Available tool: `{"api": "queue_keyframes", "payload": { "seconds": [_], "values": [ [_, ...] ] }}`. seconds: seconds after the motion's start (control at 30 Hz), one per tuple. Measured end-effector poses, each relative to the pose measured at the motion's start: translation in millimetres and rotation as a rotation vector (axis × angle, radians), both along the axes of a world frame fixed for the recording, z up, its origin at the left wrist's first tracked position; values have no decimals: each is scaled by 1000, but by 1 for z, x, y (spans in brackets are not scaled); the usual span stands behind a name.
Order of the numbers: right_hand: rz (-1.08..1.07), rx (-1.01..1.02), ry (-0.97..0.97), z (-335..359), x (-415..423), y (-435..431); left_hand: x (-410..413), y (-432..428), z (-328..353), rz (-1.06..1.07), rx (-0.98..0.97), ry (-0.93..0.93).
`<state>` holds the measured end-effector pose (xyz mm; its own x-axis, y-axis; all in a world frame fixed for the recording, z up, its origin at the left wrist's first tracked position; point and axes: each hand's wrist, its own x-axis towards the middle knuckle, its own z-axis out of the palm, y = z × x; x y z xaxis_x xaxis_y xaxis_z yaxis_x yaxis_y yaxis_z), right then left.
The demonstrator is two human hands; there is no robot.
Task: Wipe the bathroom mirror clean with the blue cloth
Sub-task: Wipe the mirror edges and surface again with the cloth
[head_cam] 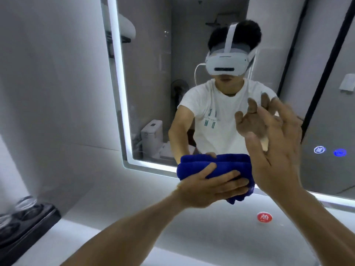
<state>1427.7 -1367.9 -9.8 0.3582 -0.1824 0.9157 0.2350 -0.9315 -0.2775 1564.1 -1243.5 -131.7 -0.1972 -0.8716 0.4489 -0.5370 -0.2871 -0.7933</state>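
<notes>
Cloth (211, 164) at mirror (149, 93) lower edge; right hand (278, 160) right of it; tray (28, 223) far left.

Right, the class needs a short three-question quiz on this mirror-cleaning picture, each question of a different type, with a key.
1. True or false: the left hand holds the blue cloth.
2. Pick one: the right hand is A) holding a spray bottle, B) open with fingers spread, C) flat on the counter.
3. Fill in: the cloth is at the ____ edge of the mirror.

Key: 1 true; 2 B; 3 bottom.
</notes>
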Motion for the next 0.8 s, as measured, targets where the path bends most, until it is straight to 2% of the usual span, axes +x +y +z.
{"api": "queue_keyframes", "payload": {
  "seconds": [0.2, 0.33, 0.47, 0.63, 0.7, 0.8],
  "values": [
    [27, -37, -2, 6, 18, 17, 51, 85, 8, 1, -44, -137],
    [22, -27, -20, 8, 31, 31, 79, 126, 9, -28, -190, -129],
    [23, -38, -30, 9, 45, 57, 105, 154, -1, -27, -229, -128],
    [5, -62, -18, 10, 59, 92, 123, 178, -8, -26, -423, -7],
    [7, -63, 5, 13, 66, 108, 121, 177, -7, 0, -446, 32],
    [25, -48, -11, 20, 76, 127, 116, 166, 20, 19, -504, 67]
  ]
}}
